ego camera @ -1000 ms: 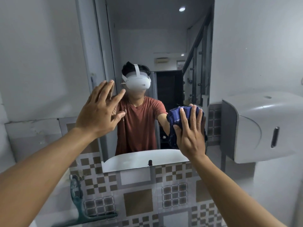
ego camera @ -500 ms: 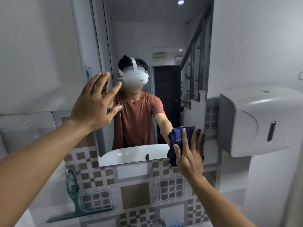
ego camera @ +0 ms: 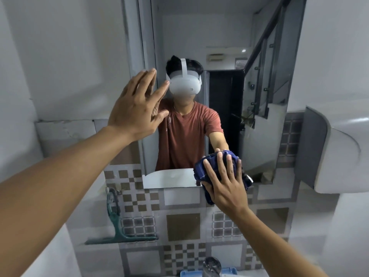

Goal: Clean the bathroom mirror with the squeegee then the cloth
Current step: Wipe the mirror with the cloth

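The bathroom mirror (ego camera: 223, 37) hangs on the wall ahead and reflects a person in a red shirt. My right hand (ego camera: 225, 182) presses a dark blue cloth (ego camera: 199, 168) flat against the mirror's lower edge, fingers spread over it. My left hand (ego camera: 135, 108) rests open against the mirror's left edge, holding nothing. A green squeegee (ego camera: 117, 226) hangs on the tiled wall at the lower left, away from both hands.
A white paper dispenser (ego camera: 339, 148) juts out from the right wall. A chrome tap (ego camera: 211, 266) and a blue tray (ego camera: 189, 273) sit at the bottom edge. Patterned tiles (ego camera: 183, 226) cover the wall under the mirror.
My right hand has slid the cloth down the mirror from mid-height to its bottom edge. My left hand stays planted on the left edge.
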Demonstrator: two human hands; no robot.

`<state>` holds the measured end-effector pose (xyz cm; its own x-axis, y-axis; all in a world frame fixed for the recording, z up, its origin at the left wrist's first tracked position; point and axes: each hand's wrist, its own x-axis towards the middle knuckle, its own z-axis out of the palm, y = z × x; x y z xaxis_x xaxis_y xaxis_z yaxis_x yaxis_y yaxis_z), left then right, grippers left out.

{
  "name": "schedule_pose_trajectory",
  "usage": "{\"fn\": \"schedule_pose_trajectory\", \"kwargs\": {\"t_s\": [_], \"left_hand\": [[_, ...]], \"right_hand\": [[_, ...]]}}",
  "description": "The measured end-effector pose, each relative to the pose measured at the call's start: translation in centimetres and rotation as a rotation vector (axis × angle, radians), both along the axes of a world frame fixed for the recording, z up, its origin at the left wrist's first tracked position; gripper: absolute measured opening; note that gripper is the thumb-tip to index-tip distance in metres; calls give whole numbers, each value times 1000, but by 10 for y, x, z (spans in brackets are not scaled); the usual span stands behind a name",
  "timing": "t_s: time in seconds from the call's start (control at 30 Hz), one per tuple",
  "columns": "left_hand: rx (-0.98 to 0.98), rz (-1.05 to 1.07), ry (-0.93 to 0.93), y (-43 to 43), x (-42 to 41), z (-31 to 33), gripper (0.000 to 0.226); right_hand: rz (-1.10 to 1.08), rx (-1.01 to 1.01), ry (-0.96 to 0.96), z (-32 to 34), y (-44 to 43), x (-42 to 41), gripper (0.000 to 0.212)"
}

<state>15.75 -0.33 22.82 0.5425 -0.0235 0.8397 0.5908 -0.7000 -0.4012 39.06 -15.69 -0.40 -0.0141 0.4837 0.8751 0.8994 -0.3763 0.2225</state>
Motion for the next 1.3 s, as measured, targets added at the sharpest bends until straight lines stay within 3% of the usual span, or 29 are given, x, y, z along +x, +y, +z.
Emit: {"fn": "schedule_pose_trajectory", "kwargs": {"t_s": [0.4, 0.77, 0.97, 1.1, 1.2, 1.3], "left_hand": [[1, -29, -17, 1, -1, 1, 74], [-4, -35, -3, 0, -2, 1, 73], [-49, -71, 42, -2, -8, 4, 69], [-71, -110, 38, -8, -27, 2, 58], [-151, -153, -68, -18, -54, -12, 51], [-347, -181, -204, -28, -85, -38, 42]], "right_hand": [[116, -116, -216, 0, 57, -63, 62], [199, -235, -309, 2, 85, -104, 77], [250, -333, -336, 5, 90, -118, 65], [337, -377, -314, 9, 92, -133, 53], [381, -363, -257, 18, 86, -148, 56], [449, -320, -48, 30, 81, -166, 55]]}}
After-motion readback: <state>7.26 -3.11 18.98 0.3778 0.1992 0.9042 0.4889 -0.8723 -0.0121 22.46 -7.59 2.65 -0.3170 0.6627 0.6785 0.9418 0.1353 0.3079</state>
